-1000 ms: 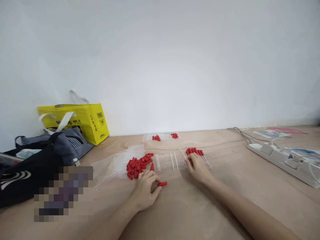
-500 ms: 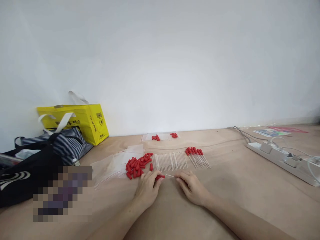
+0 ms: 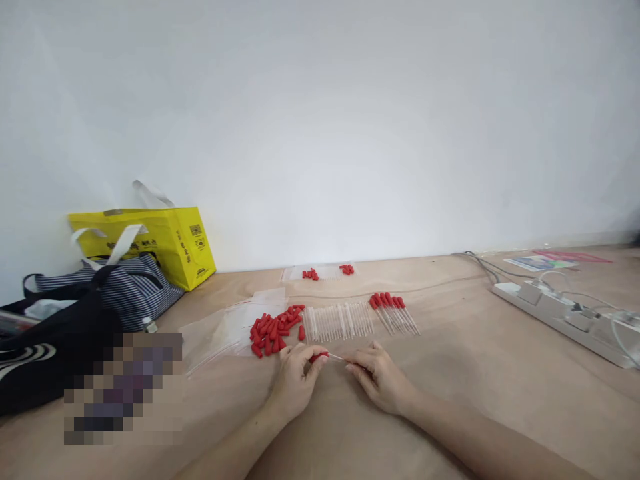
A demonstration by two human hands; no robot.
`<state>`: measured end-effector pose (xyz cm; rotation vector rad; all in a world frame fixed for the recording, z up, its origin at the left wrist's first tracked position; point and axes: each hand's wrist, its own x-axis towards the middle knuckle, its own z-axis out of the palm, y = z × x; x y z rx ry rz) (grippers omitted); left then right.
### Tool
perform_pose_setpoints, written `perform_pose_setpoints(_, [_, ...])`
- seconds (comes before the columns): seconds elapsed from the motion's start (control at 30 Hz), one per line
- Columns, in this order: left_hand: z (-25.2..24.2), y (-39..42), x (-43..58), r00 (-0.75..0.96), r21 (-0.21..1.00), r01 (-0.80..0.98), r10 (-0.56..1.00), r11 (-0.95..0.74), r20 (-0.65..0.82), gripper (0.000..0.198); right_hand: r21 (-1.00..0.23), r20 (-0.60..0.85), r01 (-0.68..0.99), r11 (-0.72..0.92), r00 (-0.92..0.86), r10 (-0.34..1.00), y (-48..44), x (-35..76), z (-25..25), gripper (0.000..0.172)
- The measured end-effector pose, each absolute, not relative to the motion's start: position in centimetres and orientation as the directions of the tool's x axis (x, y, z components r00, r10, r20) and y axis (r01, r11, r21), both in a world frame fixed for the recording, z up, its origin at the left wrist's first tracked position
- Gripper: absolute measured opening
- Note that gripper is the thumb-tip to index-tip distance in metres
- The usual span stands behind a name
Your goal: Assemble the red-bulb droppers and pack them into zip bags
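Observation:
My left hand (image 3: 296,373) pinches a red rubber dropper bulb (image 3: 319,357), mostly covered by the fingers. In my right hand (image 3: 383,379) is a thin clear dropper tube (image 3: 337,357), its tip meeting the open end of the bulb. How deep the tube sits in it I cannot tell. Just beyond the left hand lies a heap of loose red bulbs (image 3: 273,331). A row of bare clear tubes (image 3: 337,322) stretches beside the heap. Further right, several droppers with red bulbs fitted (image 3: 393,312) lie slanted side by side.
Clear plastic bags (image 3: 225,327) lie left of the heap. Another bag with bulbs and tubes (image 3: 327,272) rests by the wall. Yellow (image 3: 193,250), striped (image 3: 150,287) and black (image 3: 60,353) bags stand at left. A white power strip (image 3: 565,320) with cables lies at right.
The gap between tube and bulb has closed: the tube's tip now meets the bulb's opening. My right hand has shifted slightly left. The view has moved a little.

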<state>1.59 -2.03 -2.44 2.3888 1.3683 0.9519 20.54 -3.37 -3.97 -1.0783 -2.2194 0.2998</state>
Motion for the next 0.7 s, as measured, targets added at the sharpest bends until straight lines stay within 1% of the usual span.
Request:
perform_pose_setpoints(0.17, [-2.26, -2.49, 1.68, 0.432, 0.428, 0.682, 0.799, -0.593, 0.419, 0.018, -0.273, 0.483, 0.664, 0.696, -0.531, 0.696, -3.19, 21.16, -3.65, 0.027])
perform_pose_setpoints(0.27, [-2.39, -2.64, 1.73, 0.467, 0.383, 0.672, 0.765, -0.633, 0.444, 0.017, -0.225, 0.523, 0.673, 0.705, -0.527, 0.67, -3.14, 21.2, -3.58, 0.028])
perform_pose_setpoints(0.47, [-2.47, -2.89, 1.7, 0.532, 0.334, 0.639, 0.711, -0.693, 0.459, 0.017, -0.245, 0.542, 0.662, 0.708, -0.513, 0.666, -3.3, 20.91, -3.62, 0.025])
perform_pose_setpoints(0.6, [-2.55, -2.95, 1.69, 0.551, 0.305, 0.632, 0.69, -0.712, 0.47, 0.018, -0.284, 0.516, 0.651, 0.704, -0.515, 0.684, -3.49, 20.68, -3.56, 0.025])
perform_pose_setpoints(0.7, [-2.64, -2.75, 1.71, 0.548, 0.308, 0.634, 0.694, -0.709, 0.467, 0.018, -0.315, 0.481, 0.64, 0.701, -0.528, 0.699, -3.31, 20.61, -3.32, 0.026])
